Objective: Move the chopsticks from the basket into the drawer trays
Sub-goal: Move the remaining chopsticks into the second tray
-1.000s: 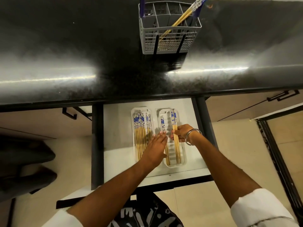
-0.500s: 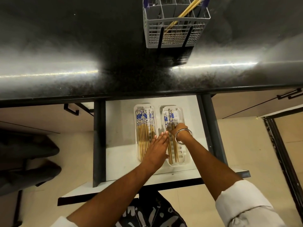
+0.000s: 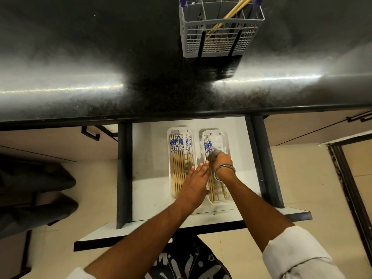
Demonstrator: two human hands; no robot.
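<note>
Head camera, looking straight down: I see a dark, glossy worktop [image 3: 100, 81] across the upper half, and below its edge an open white drawer [image 3: 150, 178] pulled toward me.

At the far edge of the worktop stands a grey plastic basket [image 3: 213, 40] with divided compartments. A few wooden chopsticks [image 3: 231, 14] lean diagonally in it, their tops cut off by the frame edge.

Inside the drawer lie 2 clear trays side by side, apart from each other. The left tray [image 3: 181, 130] holds a flat row of blue-patterned chopsticks [image 3: 178, 158], decorated ends pointing away from me. The right tray [image 3: 223, 135] holds a smaller bundle of chopsticks [image 3: 208, 147] along its left side.

My right hand [image 3: 222, 163] (a metal bangle [image 3: 224, 171] sits on its wrist) is inside the right tray, fingers curled down onto that bundle; I cannot tell whether they actually grip it or only press on it. My left hand [image 3: 196, 182] is flat, fingers straight and together, lying over the gap between the 2 trays, fingertips just beside the right hand and holding nothing.
</note>
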